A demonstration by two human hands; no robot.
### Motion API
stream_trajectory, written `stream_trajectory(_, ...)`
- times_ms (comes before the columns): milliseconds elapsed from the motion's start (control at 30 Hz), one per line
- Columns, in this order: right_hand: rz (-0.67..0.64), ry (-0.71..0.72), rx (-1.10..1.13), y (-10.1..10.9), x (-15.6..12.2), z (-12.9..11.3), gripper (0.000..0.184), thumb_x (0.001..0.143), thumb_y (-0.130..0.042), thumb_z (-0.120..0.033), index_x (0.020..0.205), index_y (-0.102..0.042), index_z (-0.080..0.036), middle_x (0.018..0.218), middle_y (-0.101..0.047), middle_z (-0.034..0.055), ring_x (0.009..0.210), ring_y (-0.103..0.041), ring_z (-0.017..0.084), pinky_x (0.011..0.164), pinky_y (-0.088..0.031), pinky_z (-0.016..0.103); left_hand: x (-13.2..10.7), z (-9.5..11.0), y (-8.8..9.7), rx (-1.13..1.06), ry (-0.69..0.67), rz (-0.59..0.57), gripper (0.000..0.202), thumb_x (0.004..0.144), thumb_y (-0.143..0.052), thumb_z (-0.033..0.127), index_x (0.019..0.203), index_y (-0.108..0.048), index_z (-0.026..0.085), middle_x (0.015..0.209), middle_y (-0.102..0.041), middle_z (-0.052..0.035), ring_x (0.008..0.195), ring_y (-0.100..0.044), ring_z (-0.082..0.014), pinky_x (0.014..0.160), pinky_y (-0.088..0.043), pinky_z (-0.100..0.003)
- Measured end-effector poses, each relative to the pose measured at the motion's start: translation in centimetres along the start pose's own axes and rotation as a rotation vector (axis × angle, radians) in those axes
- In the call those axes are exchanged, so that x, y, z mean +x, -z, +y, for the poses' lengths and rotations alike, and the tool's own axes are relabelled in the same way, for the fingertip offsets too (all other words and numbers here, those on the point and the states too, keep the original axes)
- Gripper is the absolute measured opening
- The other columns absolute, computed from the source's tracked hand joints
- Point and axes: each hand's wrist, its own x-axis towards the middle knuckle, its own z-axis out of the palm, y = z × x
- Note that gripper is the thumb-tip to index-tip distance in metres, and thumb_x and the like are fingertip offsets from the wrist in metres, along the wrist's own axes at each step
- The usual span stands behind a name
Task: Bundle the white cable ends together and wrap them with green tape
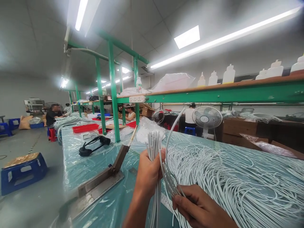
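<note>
My left hand [148,172] is closed around a bundle of white cables [154,145], held upright with the cut ends pointing up. My right hand [198,205] pinches several of the same white cables lower down, near the bench's front edge. A large heap of loose white cables [237,177] covers the bench to the right of both hands. One cable arcs up from the bundle toward the shelf.
A lever cutter [104,177] lies on the plastic-covered bench [78,164] left of my hands, with a black tool [92,145] behind it. Red trays [85,127], a fan [207,117], a green shelf frame [113,91] with bottles, blue stools [22,172] and seated people fill the room.
</note>
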Motion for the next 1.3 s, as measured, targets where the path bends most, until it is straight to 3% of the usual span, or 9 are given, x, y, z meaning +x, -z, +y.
stream_trajectory(133, -0.014, 0.019, 0.038, -0.1, 0.2, 0.4, 0.049, 0.087, -0.054, -0.063, 0.091, -0.059, -0.014, 0.057, -0.044, -0.0052, 0.043, -0.034, 0.004, 0.044, -0.028, 0.018, 0.1, -0.1, 0.1, 0.038, -0.018, 0.032, 0.049, 0.081, -0.066, 0.054, 0.067, -0.034, 0.019, 0.049, -0.025, 0.0097, 0.039, -0.020, -0.0026, 0.034, -0.017, -0.015)
stream_trajectory(367, -0.011, 0.179, 0.142, -0.7, 0.8, -0.4, 0.051, 0.092, -0.046, -0.061, 0.080, -0.054, -0.013, 0.065, -0.059, 0.0027, 0.048, -0.060, 0.012, 0.041, -0.042, 0.019, 0.4, 0.0, 0.5, 0.097, -0.102, 0.102, 0.045, 0.086, -0.060, 0.052, 0.070, -0.033, 0.021, 0.052, -0.024, 0.0090, 0.042, -0.022, -0.0055, 0.039, -0.021, -0.018)
stream_trajectory(467, 0.090, 0.209, 0.104, -0.6, 1.0, -0.7, 0.053, 0.091, -0.047, -0.061, 0.075, -0.056, -0.012, 0.071, -0.061, 0.0059, 0.056, -0.064, 0.016, 0.041, -0.044, 0.019, 0.5, 0.2, 1.0, 0.259, -0.179, 0.081, 0.044, 0.091, -0.052, 0.051, 0.065, -0.038, 0.018, 0.053, -0.034, 0.0052, 0.048, -0.034, -0.0078, 0.048, -0.030, -0.021)
stream_trajectory(567, 0.202, 0.204, 0.115, -0.2, 1.2, -0.6, 0.051, 0.092, -0.047, -0.060, 0.083, -0.058, -0.012, 0.074, -0.063, 0.0071, 0.060, -0.065, 0.017, 0.043, -0.045, 0.021, 0.6, 0.5, 1.3, 0.413, -0.252, 0.110, 0.038, 0.093, -0.052, 0.046, 0.070, -0.053, 0.015, 0.067, -0.051, -0.0013, 0.064, -0.048, -0.0116, 0.065, -0.039, -0.024)
stream_trajectory(733, 0.289, 0.227, 0.149, -0.3, 1.8, -0.1, 0.047, 0.092, -0.050, -0.058, 0.088, -0.061, -0.012, 0.075, -0.063, 0.0073, 0.074, -0.067, 0.021, 0.058, -0.055, 0.027, 0.9, 0.5, 0.9, 0.264, -0.282, 0.030, 0.026, 0.092, -0.055, 0.039, 0.097, -0.061, 0.015, 0.092, -0.063, -0.0068, 0.083, -0.059, -0.0178, 0.081, -0.045, -0.030)
stream_trajectory(867, 0.360, 0.240, 0.187, -0.8, 2.4, 0.2, 0.048, 0.092, -0.050, -0.058, 0.089, -0.063, -0.011, 0.078, -0.066, 0.0086, 0.073, -0.066, 0.019, 0.065, -0.056, 0.030, 0.9, 0.4, 0.8, 0.207, -0.232, 0.010, 0.029, 0.094, -0.052, 0.041, 0.085, -0.059, 0.014, 0.079, -0.065, -0.0065, 0.075, -0.061, -0.0168, 0.075, -0.046, -0.028)
stream_trajectory(1000, 0.422, 0.260, 0.281, -0.6, 2.7, 0.5, 0.048, 0.089, -0.054, -0.059, 0.089, -0.063, -0.011, 0.076, -0.067, 0.0087, 0.072, -0.066, 0.019, 0.063, -0.055, 0.029, 0.8, 0.3, 1.1, 0.151, -0.166, 0.015, 0.037, 0.094, -0.051, 0.045, 0.071, -0.047, 0.016, 0.056, -0.053, 0.0002, 0.053, -0.049, -0.0108, 0.054, -0.038, -0.022)
stream_trajectory(1133, 0.338, 0.312, 0.322, -0.8, 2.7, 0.6, 0.044, 0.092, -0.051, -0.056, 0.088, -0.058, -0.013, 0.066, -0.061, 0.0031, 0.058, -0.063, 0.017, 0.057, -0.052, 0.028, 0.9, -0.3, 0.7, 0.093, -0.142, 0.025, 0.036, 0.090, -0.057, 0.046, 0.072, -0.044, 0.017, 0.057, -0.039, 0.0054, 0.045, -0.034, -0.0052, 0.043, -0.026, -0.019)
stream_trajectory(1300, 0.255, 0.304, 0.248, -3.2, 3.0, 0.4, 0.047, 0.092, -0.047, -0.060, 0.085, -0.056, -0.014, 0.063, -0.044, -0.0039, 0.043, -0.032, 0.004, 0.041, -0.023, 0.019, 1.1, -1.2, -0.5, 0.090, -0.059, 0.096, 0.038, 0.084, -0.063, 0.049, 0.075, -0.045, 0.017, 0.061, -0.038, 0.0058, 0.046, -0.033, -0.0039, 0.043, -0.029, -0.017)
